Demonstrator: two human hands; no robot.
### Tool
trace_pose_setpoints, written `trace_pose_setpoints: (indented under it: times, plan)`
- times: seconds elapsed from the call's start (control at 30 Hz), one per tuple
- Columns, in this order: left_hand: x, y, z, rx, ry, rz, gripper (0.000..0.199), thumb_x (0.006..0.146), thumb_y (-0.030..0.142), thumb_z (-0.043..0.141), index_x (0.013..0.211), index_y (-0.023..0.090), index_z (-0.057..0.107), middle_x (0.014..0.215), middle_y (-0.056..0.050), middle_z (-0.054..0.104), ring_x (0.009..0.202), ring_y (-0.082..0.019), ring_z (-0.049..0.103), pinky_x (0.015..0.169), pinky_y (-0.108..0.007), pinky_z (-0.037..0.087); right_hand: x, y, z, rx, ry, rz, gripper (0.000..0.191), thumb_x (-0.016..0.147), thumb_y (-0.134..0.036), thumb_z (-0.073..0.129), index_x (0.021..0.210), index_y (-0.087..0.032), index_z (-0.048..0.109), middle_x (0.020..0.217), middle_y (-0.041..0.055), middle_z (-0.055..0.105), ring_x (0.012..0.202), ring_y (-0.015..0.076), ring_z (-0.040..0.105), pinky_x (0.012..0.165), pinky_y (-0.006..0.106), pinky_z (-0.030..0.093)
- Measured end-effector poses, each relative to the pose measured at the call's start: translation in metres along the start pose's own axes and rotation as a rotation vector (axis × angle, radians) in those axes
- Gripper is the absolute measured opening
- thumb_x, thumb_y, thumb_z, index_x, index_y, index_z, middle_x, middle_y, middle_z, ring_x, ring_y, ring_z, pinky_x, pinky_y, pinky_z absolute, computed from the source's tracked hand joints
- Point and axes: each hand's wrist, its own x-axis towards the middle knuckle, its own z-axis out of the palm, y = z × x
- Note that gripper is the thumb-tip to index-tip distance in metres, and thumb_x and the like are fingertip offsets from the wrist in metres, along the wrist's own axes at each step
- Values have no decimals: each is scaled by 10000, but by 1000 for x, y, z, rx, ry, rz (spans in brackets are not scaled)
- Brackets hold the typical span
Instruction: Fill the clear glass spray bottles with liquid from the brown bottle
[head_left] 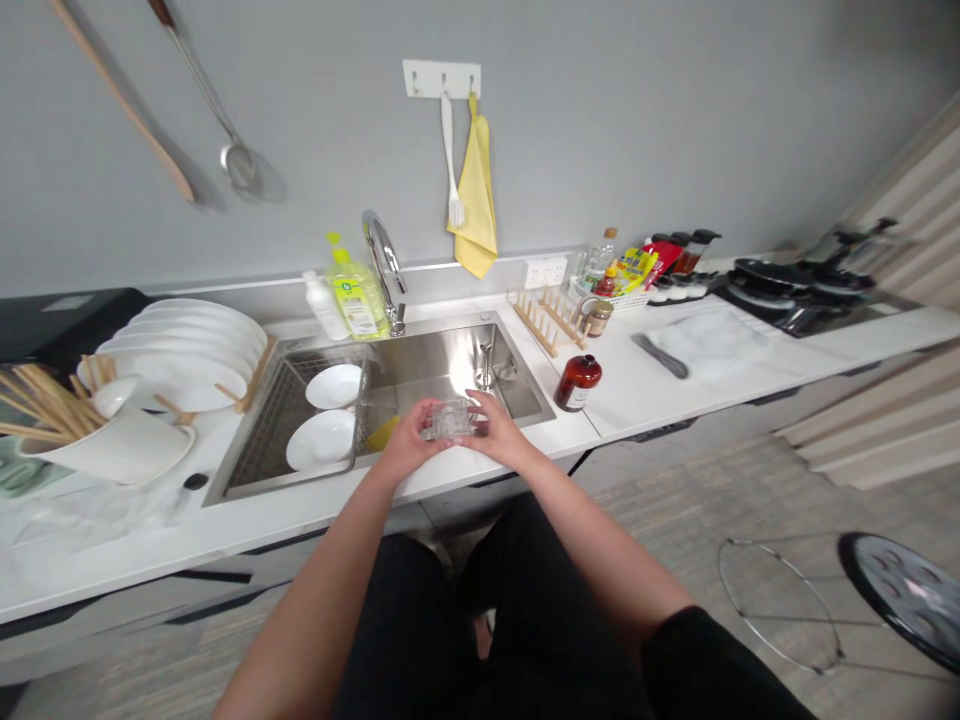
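Note:
Over the front rim of the sink point(442, 340), a small clear glass container point(451, 419) is held between my two hands. My left hand point(414, 440) grips its left side, and the fingers of my right hand point(495, 428) close on its right side. Its contents, if any, are too blurred to make out. To the left of my left hand lies a yellow cloth or sponge point(383, 433), partly hidden. Two white bowls point(322, 440) sit in the wire rack point(281, 410) inside the sink's left part. A brown bottle point(578, 382) stands right of my right hand.
Behind the sink are the faucet point(384, 262) and a green soap bottle point(356, 300). White plates point(187, 350) and a utensil holder point(120, 445) stand at left. A wooden rack point(551, 318), a dark-handled utensil point(660, 356) and a stove point(795, 300) are at right; a stool point(911, 590) is behind right.

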Motion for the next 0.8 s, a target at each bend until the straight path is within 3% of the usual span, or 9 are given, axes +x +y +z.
trace_pose_setpoints:
  times: [0.07, 0.17, 0.23, 0.3, 0.37, 0.43, 0.53, 0.63, 0.8]
  plan:
    - [-1, -2, -2, 11, 29, -4, 817, 712, 434, 1069, 1395, 239, 664, 1357, -148, 796, 1244, -323, 778, 1147, -499, 587, -18, -7, -9, -95, 145, -21, 720, 866, -561, 956, 1474, -305, 667, 1542, 152, 643, 1281, 345, 723, 993, 487, 674]
    - [-1, -4, -5, 40, 74, -15, 815, 692, 421, 1070, 1380, 236, 674, 1338, -135, 796, 1204, -316, 786, 1121, -488, 594, -50, -11, -40, -254, 474, -15, 330, 988, -545, 815, 1154, -281, 708, 1148, 97, 736, 1081, 318, 742, 952, 484, 666]
    - [0, -5, -5, 45, 107, -10, 821, 677, 414, 1073, 1374, 235, 677, 1375, -139, 781, 1223, -318, 776, 1123, -483, 588, -67, -8, -70, -376, 695, 10, 325, 992, -572, 784, 1069, -278, 668, 1043, 68, 702, 963, 296, 715, 941, 485, 658]
    - [1, -6, -5, 37, 121, 4, 819, 675, 407, 1072, 1372, 233, 680, 1401, -144, 769, 1240, -321, 768, 1123, -479, 583, -74, 0, -103, -506, 843, 6, 401, 961, -580, 797, 1163, -260, 662, 1134, 96, 702, 1052, 321, 710, 998, 519, 641]
    - [2, -7, -4, 38, 125, 12, 804, 685, 401, 1064, 1374, 230, 686, 1389, -141, 772, 1206, -313, 772, 1113, -478, 586, -71, 10, -132, -559, 864, 5, 758, 845, -592, 893, 1435, -223, 592, 1422, 185, 654, 1266, 385, 688, 1058, 566, 623]
    - [2, -8, -4, 42, 136, 9, 800, 687, 396, 1058, 1377, 230, 690, 1370, -135, 778, 1155, -300, 778, 1095, -475, 592, -59, 21, -155, -532, 813, 48, 1144, 742, -633, 947, 1664, -216, 412, 1668, 256, 505, 1467, 445, 597, 1150, 628, 577]
    - [2, -9, -3, 10, 160, 6, 824, 664, 400, 1060, 1376, 229, 683, 1379, -139, 772, 1149, -298, 779, 1077, -465, 596, -37, 35, -174, -422, 714, 124, 1403, 657, -662, 967, 1768, -227, 229, 1728, 280, 454, 1523, 456, 570, 1207, 653, 532]
    - [3, -8, -3, -15, 161, 10, 825, 648, 400, 1063, 1359, 229, 680, 1374, -144, 774, 1180, -312, 778, 1072, -462, 596, -21, 43, -177, -398, 666, 149, 1409, 609, -642, 986, 1744, -193, 283, 1614, 272, 585, 1353, 408, 681, 1161, 598, 567]
    - [4, -7, -4, -33, 161, 11, 820, 642, 391, 1061, 1346, 224, 676, 1362, -147, 785, 1191, -321, 776, 1039, -452, 607, -13, 41, -167, -476, 775, 191, 1079, 612, -628, 958, 1507, -171, 562, 1342, 220, 764, 1061, 350, 733, 1028, 567, 610]
